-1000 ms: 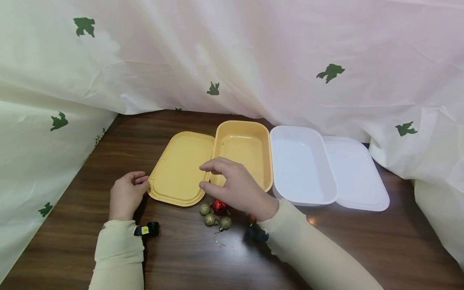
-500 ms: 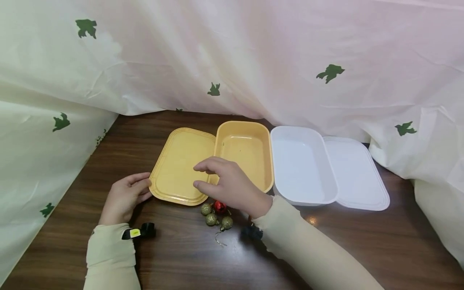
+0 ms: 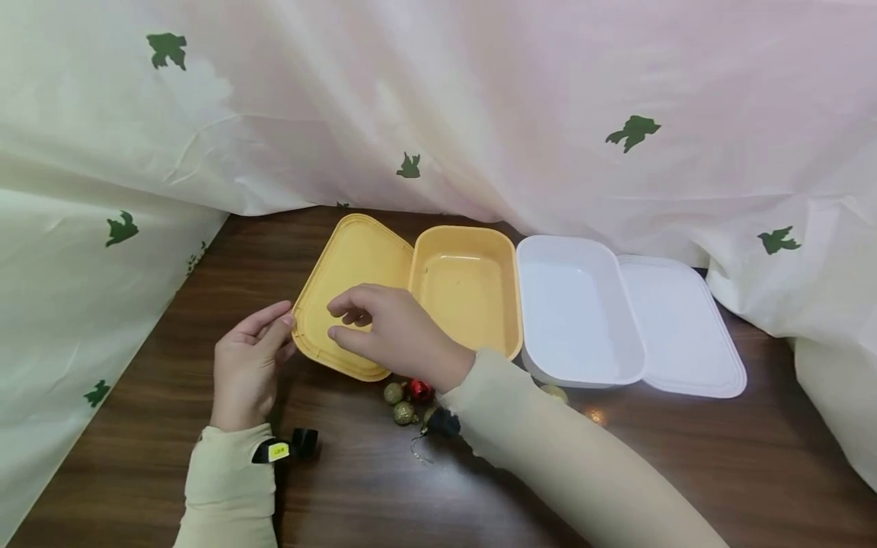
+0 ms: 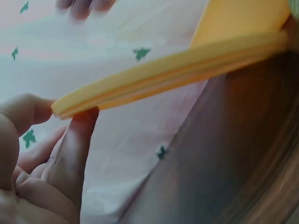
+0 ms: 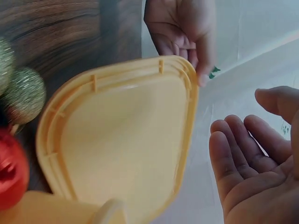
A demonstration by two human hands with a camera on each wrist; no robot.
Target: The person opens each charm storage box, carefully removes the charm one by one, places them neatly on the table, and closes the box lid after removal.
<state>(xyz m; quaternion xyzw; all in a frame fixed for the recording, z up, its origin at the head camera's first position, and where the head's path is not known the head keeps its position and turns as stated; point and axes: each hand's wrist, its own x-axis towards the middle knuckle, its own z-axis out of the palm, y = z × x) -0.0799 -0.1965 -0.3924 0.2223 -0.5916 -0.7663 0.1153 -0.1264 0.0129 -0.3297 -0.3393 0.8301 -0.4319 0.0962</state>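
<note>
Between thumb and fingers, my left hand (image 3: 247,373) pinches the near-left edge of a yellow rectangular lid (image 3: 349,262). The left wrist view shows that lid (image 4: 163,77) tilted, its gripped edge raised off the table. Over the lid in the head view hovers my right hand (image 3: 404,331), fingers loosely bent and thumb apart. The right wrist view shows nothing in that hand (image 5: 261,172), apart from the lid. Right of the lid stands an open yellow box (image 3: 469,304), partly covered by my right hand. A red bauble (image 3: 420,390) and several gold baubles (image 3: 404,413) lie in front.
An open white box (image 3: 582,312) stands right against the yellow one, with a white lid (image 3: 685,327) flat beside it. Another gold bauble (image 3: 555,393) peeks out behind my right sleeve. Hanging cloth (image 3: 479,99) with green bird shapes bounds the wooden table (image 3: 233,266).
My left hand has taken hold of the yellow lid and raised its near-left edge, tilting it. My right hand has moved left, from beside the yellow box to over the lid.
</note>
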